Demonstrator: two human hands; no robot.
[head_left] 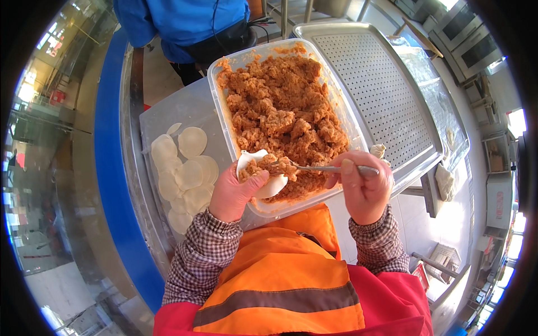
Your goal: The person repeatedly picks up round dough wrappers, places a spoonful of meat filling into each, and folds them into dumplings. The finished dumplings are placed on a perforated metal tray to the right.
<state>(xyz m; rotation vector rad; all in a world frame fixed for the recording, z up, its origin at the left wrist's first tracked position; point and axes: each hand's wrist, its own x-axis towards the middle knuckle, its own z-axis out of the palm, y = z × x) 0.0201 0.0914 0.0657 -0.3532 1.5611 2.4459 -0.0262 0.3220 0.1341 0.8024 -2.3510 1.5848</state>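
In my left hand point(232, 193) lies a round white dough wrapper point(274, 187), cupped by the fingers and bent up around some minced filling point(258, 167). My right hand point(363, 185) is closed around the handle of a metal fork point(319, 167). The fork's tines press into a lump of filling on the wrapper. Both hands are over the near edge of a translucent plastic tub point(259, 210), which holds a large heap of reddish-brown minced filling point(280, 106). Left of the tub, several flat round dough wrappers point(193, 173) overlap in loose piles on a translucent plastic sheet or lid point(179, 109).
A perforated metal tray point(381, 84) stands right of the tub. A small whitish dough piece point(378, 150) shows near the tray's close corner, behind my right hand. Across the table is a person in a blue jacket point(190, 25). A blue-edged counter point(115, 168) runs along the left.
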